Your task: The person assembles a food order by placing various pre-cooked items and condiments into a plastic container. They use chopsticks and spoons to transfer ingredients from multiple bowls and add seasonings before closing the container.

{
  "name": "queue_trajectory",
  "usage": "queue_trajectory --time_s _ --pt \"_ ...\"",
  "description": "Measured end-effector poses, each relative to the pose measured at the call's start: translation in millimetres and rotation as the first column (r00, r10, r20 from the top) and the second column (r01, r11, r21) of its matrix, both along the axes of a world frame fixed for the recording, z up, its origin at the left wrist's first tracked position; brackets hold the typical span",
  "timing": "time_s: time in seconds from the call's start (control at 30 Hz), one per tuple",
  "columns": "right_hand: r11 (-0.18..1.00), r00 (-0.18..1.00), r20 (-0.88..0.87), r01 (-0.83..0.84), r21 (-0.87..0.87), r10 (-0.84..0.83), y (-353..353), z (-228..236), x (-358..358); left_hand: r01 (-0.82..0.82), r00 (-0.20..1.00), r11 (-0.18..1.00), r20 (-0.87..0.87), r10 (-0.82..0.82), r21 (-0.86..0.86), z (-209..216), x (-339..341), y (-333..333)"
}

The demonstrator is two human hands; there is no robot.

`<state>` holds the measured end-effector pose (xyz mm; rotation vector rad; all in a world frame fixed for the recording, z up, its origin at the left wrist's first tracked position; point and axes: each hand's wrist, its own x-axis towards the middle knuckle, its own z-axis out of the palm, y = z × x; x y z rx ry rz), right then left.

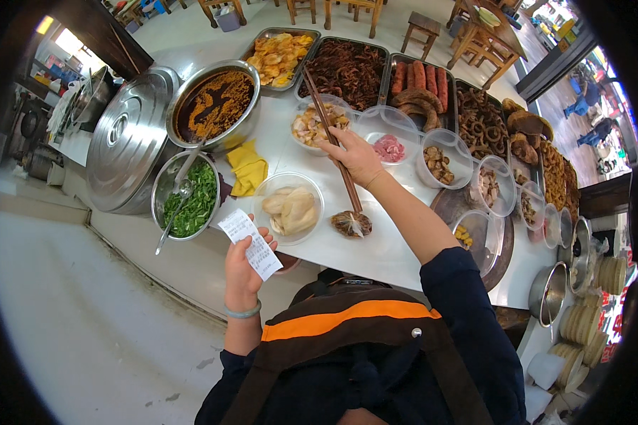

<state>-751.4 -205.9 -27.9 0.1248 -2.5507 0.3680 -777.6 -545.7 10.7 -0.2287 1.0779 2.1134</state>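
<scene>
My left hand [246, 261] is closed on a white printed receipt [251, 244], held up over the counter's near edge. My right hand [353, 157] grips a pair of long brown chopsticks [320, 108], which slant across a clear round tub of chopped pale meat [306, 132]. Their near end reaches close to a small plastic bag of brown food [351, 224]. Between my hands, pale whole poultry pieces [289, 209] lie in another clear tub. Just beyond my right hand stands a clear tub with sliced pink meat [388, 148]. A folded yellow cloth [247, 168] rests left of the poultry.
On the left are a steel bowl of chopped greens [195, 202] with a ladle, a pot of dark red sauce [215, 106] and a large lidded pot [130, 138]. Trays of cooked meat and sausages [420, 78] line the far side. Several clear tubs crowd a round board [500, 262] at right.
</scene>
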Motion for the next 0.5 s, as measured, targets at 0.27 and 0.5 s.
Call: queue_trajectory --time_s 0.27,0.5 --pt "0.998 0.962 0.271 0.013 0.059 -0.029 6.2 -8.1 5.2 0.031 1.000 0.999 -0.002 -0.031 -0.025 -12.3 0.9 -2.3" --pt "0.964 0.964 0.039 0.264 -0.031 -0.263 -15.9 7.0 49.3 0.215 0.976 0.975 -0.019 -0.217 -0.054 4.3 -0.6 34.1"
